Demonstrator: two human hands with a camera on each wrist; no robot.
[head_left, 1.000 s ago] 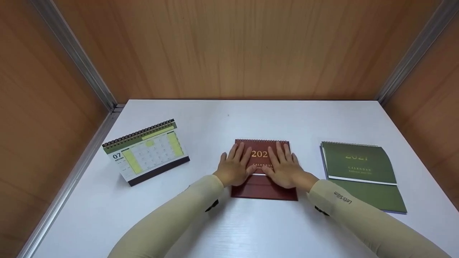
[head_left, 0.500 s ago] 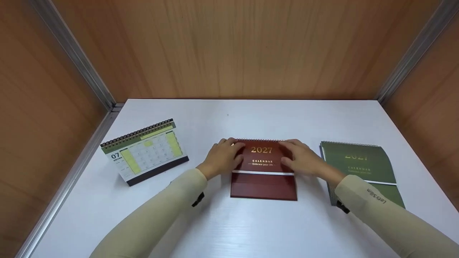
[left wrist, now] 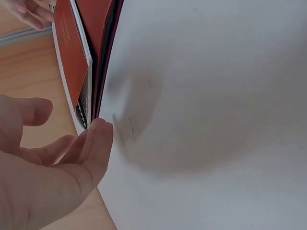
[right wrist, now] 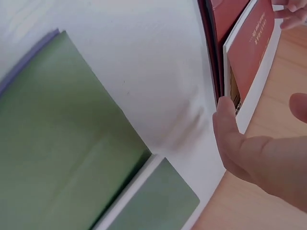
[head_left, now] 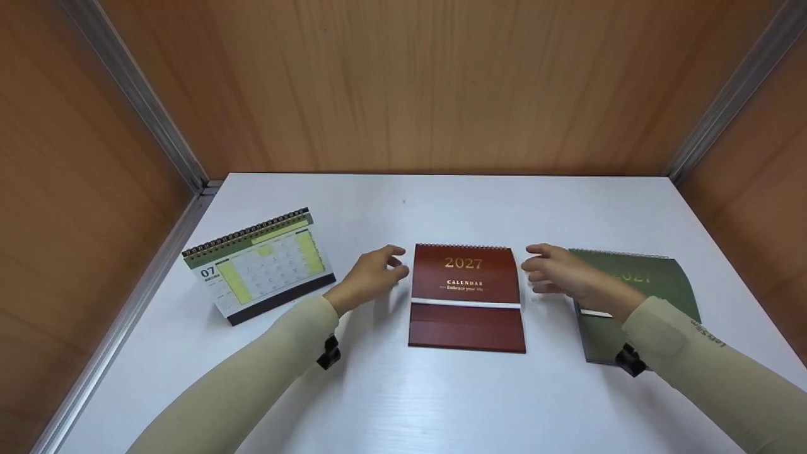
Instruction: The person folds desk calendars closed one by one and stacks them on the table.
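Note:
A red spiral-bound desk calendar (head_left: 465, 274) lies flat in the middle of the table, its gold "2027" cover facing up. In the head view my left hand (head_left: 372, 274) hovers just off its left edge, fingers loosely bent with nothing in them. My right hand (head_left: 567, 271) is off its right edge in a similar pose, also holding nothing, and overlaps the green calendar (head_left: 662, 296) in this view. The left wrist view shows the red calendar's page edges (left wrist: 86, 43) beyond my fingertips. In the right wrist view, the red cover (right wrist: 254, 43) bows up slightly over the pages.
At the left, a desk calendar (head_left: 265, 265) stands propped up at an angle, open to a page marked 07. The green calendar lies flat on the right. A white table (head_left: 403, 403) carries them all, with wood panels (head_left: 441, 88) at the back and sides.
Both hands have lifted off the red calendar's cover and drawn apart, left hand to the left, right hand to the right. The calendars stay in place.

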